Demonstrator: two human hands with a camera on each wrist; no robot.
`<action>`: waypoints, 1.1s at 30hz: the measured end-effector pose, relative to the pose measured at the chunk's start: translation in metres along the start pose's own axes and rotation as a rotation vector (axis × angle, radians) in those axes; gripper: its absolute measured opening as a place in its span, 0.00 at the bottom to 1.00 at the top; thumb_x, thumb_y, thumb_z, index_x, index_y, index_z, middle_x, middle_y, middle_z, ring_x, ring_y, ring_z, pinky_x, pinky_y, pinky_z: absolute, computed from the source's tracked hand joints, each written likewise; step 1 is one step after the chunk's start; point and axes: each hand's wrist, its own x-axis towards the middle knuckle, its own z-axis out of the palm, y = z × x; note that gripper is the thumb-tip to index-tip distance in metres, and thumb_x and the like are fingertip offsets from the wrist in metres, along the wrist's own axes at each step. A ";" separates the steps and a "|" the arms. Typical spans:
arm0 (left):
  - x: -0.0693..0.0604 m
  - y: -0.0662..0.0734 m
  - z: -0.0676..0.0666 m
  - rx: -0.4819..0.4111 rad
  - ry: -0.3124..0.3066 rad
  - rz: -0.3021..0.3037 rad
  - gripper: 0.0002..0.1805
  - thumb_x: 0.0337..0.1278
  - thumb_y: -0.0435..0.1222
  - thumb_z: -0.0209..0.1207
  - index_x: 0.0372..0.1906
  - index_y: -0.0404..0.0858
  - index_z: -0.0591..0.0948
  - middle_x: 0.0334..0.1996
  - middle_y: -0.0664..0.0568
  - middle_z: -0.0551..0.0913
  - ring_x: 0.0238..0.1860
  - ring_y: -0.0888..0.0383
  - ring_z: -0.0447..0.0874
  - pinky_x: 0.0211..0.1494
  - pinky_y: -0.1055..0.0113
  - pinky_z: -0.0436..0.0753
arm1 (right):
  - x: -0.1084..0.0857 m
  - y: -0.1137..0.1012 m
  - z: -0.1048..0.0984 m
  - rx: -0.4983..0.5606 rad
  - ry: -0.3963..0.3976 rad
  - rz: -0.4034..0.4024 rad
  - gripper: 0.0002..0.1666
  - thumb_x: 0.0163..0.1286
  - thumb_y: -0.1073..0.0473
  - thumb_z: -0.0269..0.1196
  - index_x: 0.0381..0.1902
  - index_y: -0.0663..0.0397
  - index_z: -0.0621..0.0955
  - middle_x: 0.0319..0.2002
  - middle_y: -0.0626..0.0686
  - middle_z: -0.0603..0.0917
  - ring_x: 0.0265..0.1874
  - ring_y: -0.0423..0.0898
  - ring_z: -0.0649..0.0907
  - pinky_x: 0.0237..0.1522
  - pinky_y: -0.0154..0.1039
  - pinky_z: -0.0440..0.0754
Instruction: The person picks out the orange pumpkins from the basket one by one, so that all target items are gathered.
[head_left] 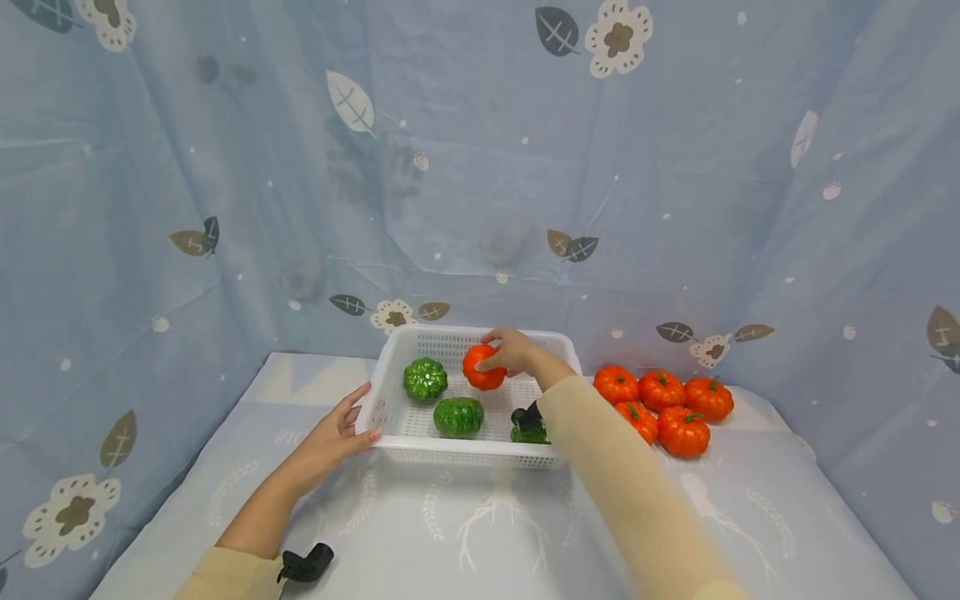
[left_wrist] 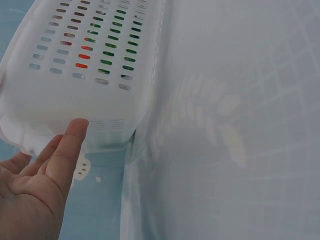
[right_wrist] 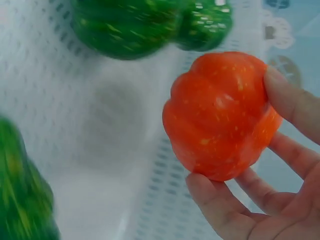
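Note:
An orange pumpkin is held in my right hand, over the back part of a white plastic basket. In the right wrist view, fingers and thumb pinch the pumpkin from its sides, above the basket floor. Inside the basket lie green pumpkins: one at the back left, one at the front middle and one at the front right, partly behind the right wrist. My left hand rests at the basket's left end with fairly straight fingers; in the left wrist view a fingertip touches its outer wall.
Several orange pumpkins stand grouped on the table right of the basket, one partly hidden by the right sleeve. A patterned blue curtain encloses the back and sides. A pale cloth covers the table. Black wrist-worn devices show at both arms.

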 end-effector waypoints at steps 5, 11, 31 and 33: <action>-0.001 -0.001 0.000 -0.003 0.003 -0.002 0.53 0.63 0.33 0.65 0.81 0.44 0.42 0.74 0.32 0.59 0.67 0.33 0.68 0.54 0.65 0.81 | -0.019 -0.004 -0.024 0.004 -0.042 -0.025 0.41 0.65 0.56 0.71 0.73 0.55 0.68 0.67 0.64 0.71 0.59 0.58 0.78 0.57 0.53 0.80; -0.003 0.000 0.000 -0.009 0.004 0.012 0.52 0.64 0.30 0.64 0.81 0.44 0.42 0.73 0.31 0.60 0.66 0.31 0.68 0.53 0.66 0.82 | -0.047 -0.004 -0.049 0.047 -0.038 -0.076 0.43 0.64 0.56 0.72 0.73 0.57 0.68 0.67 0.66 0.69 0.58 0.59 0.78 0.55 0.52 0.82; 0.000 -0.001 0.000 0.003 0.001 0.020 0.50 0.65 0.29 0.62 0.81 0.43 0.42 0.73 0.31 0.60 0.65 0.33 0.69 0.52 0.65 0.82 | -0.173 0.039 -0.127 -0.058 0.163 -0.105 0.47 0.63 0.44 0.72 0.73 0.53 0.64 0.67 0.61 0.72 0.66 0.62 0.71 0.62 0.61 0.74; 0.001 -0.001 0.001 0.002 -0.003 0.023 0.51 0.65 0.29 0.62 0.81 0.43 0.42 0.73 0.31 0.60 0.65 0.32 0.69 0.52 0.65 0.82 | -0.185 0.048 -0.134 -0.084 0.202 -0.093 0.49 0.63 0.41 0.71 0.73 0.55 0.64 0.68 0.62 0.70 0.67 0.64 0.69 0.62 0.62 0.73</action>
